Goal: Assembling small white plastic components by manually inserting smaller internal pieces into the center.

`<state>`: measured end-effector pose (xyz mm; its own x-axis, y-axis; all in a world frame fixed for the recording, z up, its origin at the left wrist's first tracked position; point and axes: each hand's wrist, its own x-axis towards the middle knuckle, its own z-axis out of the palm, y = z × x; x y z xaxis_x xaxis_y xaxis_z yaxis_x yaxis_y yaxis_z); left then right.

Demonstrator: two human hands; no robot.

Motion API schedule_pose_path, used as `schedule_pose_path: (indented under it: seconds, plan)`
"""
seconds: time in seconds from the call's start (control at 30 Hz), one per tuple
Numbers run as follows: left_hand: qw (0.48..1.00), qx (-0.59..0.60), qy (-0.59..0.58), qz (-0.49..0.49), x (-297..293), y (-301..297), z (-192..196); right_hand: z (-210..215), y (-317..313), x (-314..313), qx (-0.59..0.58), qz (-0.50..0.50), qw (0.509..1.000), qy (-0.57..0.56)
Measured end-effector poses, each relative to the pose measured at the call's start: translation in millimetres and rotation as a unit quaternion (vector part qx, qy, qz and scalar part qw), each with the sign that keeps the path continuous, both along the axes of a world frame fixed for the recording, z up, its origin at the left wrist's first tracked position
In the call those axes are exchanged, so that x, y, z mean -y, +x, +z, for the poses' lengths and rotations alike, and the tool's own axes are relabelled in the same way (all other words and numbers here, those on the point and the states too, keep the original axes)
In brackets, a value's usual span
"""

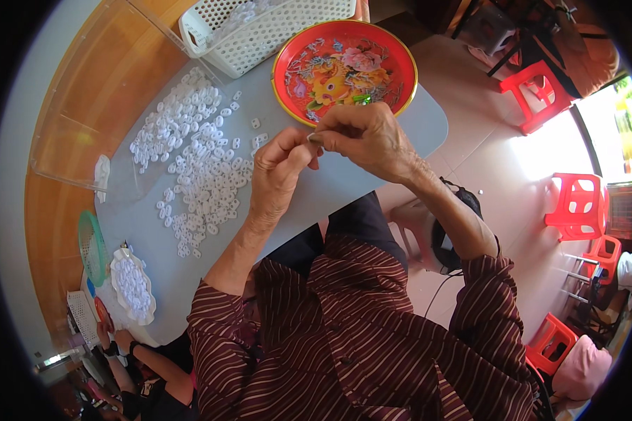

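My left hand [279, 167] and my right hand [369, 142] meet in front of the red tray, fingertips pinched close together. Between them is something small, mostly covered by the fingers; its kind cannot be made out. Just beyond my hands lies the round red tray [278, 76] with a gold rim and a flower and fish picture, and many small silvery metal pieces [388, 92] are scattered in it. Left of my left hand, a heap of small white oval plastic pieces with holes [214, 184] spreads over the grey table [344, 184].
A white perforated basket [260, 43] holding white pieces stands behind the heap. At the left are a green-rimmed sieve [91, 247] and a scalloped dish [147, 317] of white pieces. A co-worker's hands [123, 342] are at lower left. Red stools [576, 207] stand on the right floor.
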<state>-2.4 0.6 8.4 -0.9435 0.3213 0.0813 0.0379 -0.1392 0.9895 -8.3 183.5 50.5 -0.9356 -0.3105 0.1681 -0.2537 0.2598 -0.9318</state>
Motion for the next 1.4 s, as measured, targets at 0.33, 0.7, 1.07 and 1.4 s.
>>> schedule_pose_path:
  seconds: [0.33,0.7,1.07,1.4]
  plan:
    - [1.0,-0.024,-0.019,0.004,-2.1,0.6,-0.4,-1.2,-35.2,-5.3,-0.15,0.03,0.982,0.115]
    - [0.994,-0.027,-0.103,-0.026,-2.4,4.1,-4.2,-32.1,-133.4,-30.0,-0.269,0.004,0.903,0.337]
    - [0.992,-0.01,-0.118,-0.033,-3.7,3.7,-0.8,-25.4,-142.1,-29.7,-0.26,0.013,0.901,0.348]
    - [0.99,-0.019,-0.13,-0.04,-4.1,3.6,-0.7,-21.2,-144.0,-23.0,-0.255,0.016,0.872,0.418]
